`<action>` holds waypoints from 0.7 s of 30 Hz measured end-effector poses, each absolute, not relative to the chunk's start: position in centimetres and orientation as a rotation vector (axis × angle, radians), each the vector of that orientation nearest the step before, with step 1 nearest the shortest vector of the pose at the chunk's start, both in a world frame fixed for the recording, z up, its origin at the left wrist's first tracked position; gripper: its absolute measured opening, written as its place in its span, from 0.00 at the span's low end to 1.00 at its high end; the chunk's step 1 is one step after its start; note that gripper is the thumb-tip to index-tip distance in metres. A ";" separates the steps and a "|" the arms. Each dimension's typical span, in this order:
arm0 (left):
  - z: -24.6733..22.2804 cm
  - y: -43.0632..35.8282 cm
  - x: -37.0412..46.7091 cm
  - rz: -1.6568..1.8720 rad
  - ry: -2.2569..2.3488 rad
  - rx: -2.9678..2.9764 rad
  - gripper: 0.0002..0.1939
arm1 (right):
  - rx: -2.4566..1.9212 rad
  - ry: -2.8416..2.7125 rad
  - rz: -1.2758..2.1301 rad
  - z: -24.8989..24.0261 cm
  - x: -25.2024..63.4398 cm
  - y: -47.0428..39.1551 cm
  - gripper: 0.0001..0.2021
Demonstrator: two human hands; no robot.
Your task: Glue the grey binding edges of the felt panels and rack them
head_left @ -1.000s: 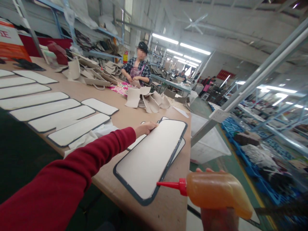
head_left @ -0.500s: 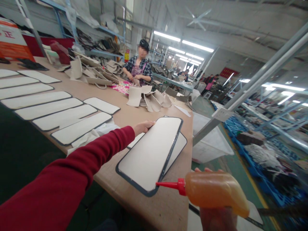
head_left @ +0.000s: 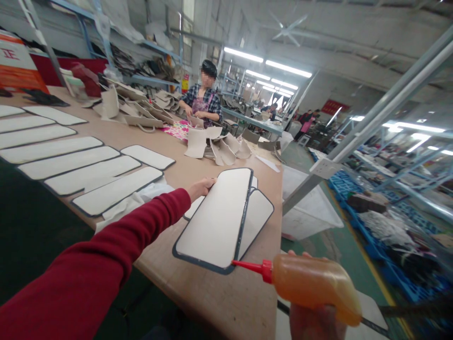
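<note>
My left hand (head_left: 202,188) grips the left edge of a white panel (head_left: 219,212) with a dark border, near its upper corner. The panel is raised at a slant over other white panels (head_left: 257,215) on the table. My right hand (head_left: 314,316) is wrapped round a squeeze bottle (head_left: 307,283) of amber liquid, held sideways. Its red nozzle tip meets the panel's lower right corner. A shiny wet line runs along the panel's right border.
Several dark-edged white panels (head_left: 81,163) lie at the left of the brown table (head_left: 212,293). Beige pieces (head_left: 226,146) are piled at its far side, where a person (head_left: 203,101) handles one. A metal post (head_left: 304,189) slants at the right beside a white bin (head_left: 311,208).
The held panel has turned a little and shifted left with my left hand, showing more of the panel beneath. The nozzle tip stays at its lower right corner.
</note>
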State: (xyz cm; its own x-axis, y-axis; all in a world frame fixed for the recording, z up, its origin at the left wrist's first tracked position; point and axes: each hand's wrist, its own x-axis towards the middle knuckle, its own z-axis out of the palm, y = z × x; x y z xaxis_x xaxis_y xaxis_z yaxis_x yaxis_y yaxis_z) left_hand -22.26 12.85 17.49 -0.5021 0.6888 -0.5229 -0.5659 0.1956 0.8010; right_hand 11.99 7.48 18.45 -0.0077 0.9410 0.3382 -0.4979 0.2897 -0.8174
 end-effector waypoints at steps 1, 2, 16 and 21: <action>17.4 12.8 -22.3 1.536 1.437 0.112 0.05 | -0.545 -1.039 1.219 18.2 12.1 7.5 0.32; 17.2 12.8 -22.4 1.541 1.438 0.098 0.06 | -0.537 -1.046 1.204 18.0 12.2 7.6 0.31; 16.1 13.3 -22.5 1.589 1.481 0.022 0.10 | -0.606 -0.930 1.234 17.2 12.3 7.5 0.26; 16.1 13.3 -22.4 1.610 1.464 0.032 0.12 | -0.614 -0.925 1.260 17.1 12.4 7.9 0.27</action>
State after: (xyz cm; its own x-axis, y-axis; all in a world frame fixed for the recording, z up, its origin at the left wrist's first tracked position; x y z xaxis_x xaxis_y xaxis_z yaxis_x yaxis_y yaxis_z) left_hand -22.37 13.32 16.11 -0.5687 0.6237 -0.5363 -0.5929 0.1411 0.7928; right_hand 12.44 7.88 17.10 0.0404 0.9691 0.2435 -0.5226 0.2282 -0.8215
